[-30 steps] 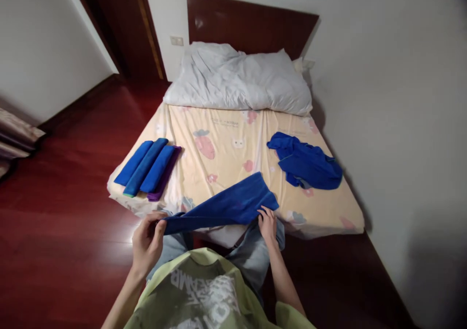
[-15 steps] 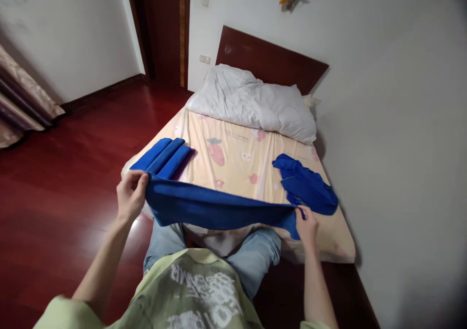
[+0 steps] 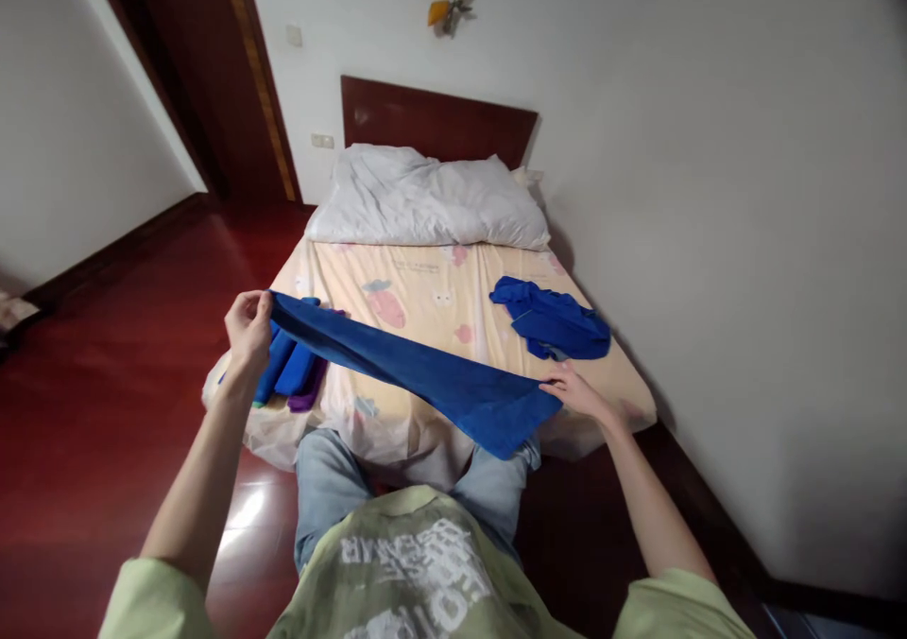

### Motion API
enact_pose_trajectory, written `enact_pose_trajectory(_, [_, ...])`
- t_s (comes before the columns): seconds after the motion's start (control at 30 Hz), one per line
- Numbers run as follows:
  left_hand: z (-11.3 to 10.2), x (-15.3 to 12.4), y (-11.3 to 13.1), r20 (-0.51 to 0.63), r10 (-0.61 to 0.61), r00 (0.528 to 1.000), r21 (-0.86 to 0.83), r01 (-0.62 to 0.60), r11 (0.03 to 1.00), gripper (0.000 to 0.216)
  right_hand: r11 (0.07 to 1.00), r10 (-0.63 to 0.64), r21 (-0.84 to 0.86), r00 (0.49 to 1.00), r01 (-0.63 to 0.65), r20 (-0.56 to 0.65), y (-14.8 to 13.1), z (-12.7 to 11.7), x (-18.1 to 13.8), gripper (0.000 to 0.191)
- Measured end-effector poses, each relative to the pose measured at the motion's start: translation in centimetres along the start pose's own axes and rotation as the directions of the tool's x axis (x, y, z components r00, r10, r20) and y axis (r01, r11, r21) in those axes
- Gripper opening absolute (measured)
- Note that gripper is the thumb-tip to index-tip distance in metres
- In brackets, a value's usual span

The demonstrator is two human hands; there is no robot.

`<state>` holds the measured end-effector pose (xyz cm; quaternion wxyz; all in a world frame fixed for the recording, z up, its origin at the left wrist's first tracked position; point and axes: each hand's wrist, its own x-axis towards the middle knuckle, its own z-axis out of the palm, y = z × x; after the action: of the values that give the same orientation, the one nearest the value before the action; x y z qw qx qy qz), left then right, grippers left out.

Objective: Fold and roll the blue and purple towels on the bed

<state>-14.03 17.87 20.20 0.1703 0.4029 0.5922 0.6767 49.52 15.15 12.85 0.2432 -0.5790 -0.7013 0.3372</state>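
A blue cloth [image 3: 432, 371] hangs stretched between my two hands above the near part of the bed. My left hand [image 3: 249, 332] pinches its left corner, higher than the other end. At the right end my right hand [image 3: 571, 388] grips the edge, and a loose corner droops below it. Behind the left hand lie several folded blue cloths [image 3: 296, 370], partly hidden, with a purple cloth [image 3: 309, 391] beside them. A crumpled heap of blue cloth [image 3: 556, 319] rests on the bed beyond my right hand.
The bed's patterned sheet [image 3: 418, 303] spreads in front of my legs. A white quilt [image 3: 432, 199] is bunched against the dark headboard [image 3: 439, 119]. The wall [image 3: 709, 242] runs close along the right; the red floor [image 3: 128, 374] is at the left.
My view has turned to the right. The left hand has risen and the right hand has shifted along the cloth, which now slants and narrows toward the left.
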Motion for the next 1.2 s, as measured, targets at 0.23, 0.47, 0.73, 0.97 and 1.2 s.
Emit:
enact_pose_trajectory(0.23, [0.3, 1.0, 1.8, 0.197, 0.078, 0.977, -0.034, -0.073, 0.997, 0.033, 0.997, -0.041, -0.069, 0.966, 0.024, -0.257, 1.5, -1.2, -0.3, 0.040])
enact_pose_trajectory(0.47, [-2.1, 2.3, 3.3, 0.508, 0.151, 0.848, 0.201, -0.287, 0.937, 0.027, 0.999, -0.038, -0.012, 0.990, 0.037, -0.136, 0.3, -5.6, -1.1, 0.036])
enact_pose_trajectory(0.73, [-2.0, 3.0, 4.6, 0.534, 0.230, 0.814, 0.208, -0.390, 0.897, 0.030, 0.953, -0.179, -0.291, 0.936, 0.088, -0.302, -1.4, -8.7, -2.0, 0.028])
enact_pose_trajectory(0.97, [0.2, 2.7, 5.6, 0.351, 0.111, 0.930, 0.181, -0.183, 0.966, 0.040, 0.920, -0.176, -0.388, 0.824, -0.056, -0.539, -3.4, -12.1, -3.0, 0.038])
enact_pose_trajectory(1.2, [1.6, 2.9, 5.6, 0.397, 0.109, 0.911, 0.187, -0.196, 0.963, 0.050, 0.935, -0.091, -0.339, 0.857, -0.101, -0.508, -5.9, -14.4, -4.5, 0.035])
